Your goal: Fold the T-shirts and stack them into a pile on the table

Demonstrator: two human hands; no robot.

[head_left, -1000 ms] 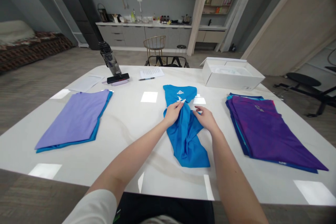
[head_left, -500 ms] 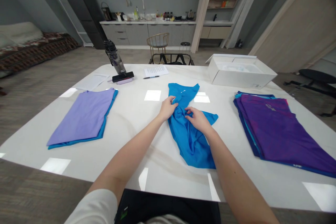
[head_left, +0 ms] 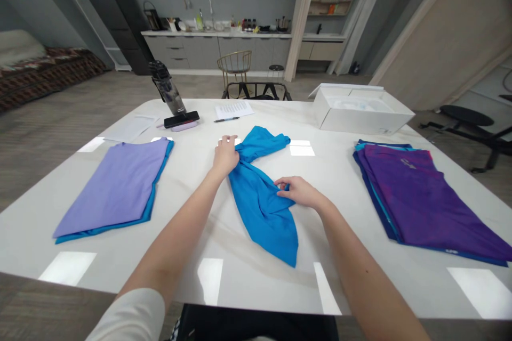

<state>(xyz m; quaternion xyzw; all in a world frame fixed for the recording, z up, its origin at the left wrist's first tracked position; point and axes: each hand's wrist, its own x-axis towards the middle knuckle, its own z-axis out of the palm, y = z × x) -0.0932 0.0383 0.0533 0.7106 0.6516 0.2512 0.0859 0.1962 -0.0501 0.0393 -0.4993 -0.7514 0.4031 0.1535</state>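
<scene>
A bright blue T-shirt (head_left: 262, 200) lies crumpled and twisted on the white table in front of me. My left hand (head_left: 226, 157) grips it at the left, where the cloth narrows, with the fingers curled and partly hidden. At the lower right, my right hand (head_left: 298, 191) pinches an edge of the cloth between thumb and fingers. One section of the shirt spreads toward the far side. Another trails down to a point near me.
On the left lies a lilac folded shirt (head_left: 120, 184) over a blue one. Folded purple shirts (head_left: 424, 197) are stacked on the right. Farther back are a white box (head_left: 360, 117), a handheld vacuum (head_left: 170, 93), a pen (head_left: 226, 119) and papers (head_left: 132, 128).
My left hand has moved left, pulling the blue T-shirt with it. The shirt has turned and stretched between my hands; the right hand now pinches its right edge.
</scene>
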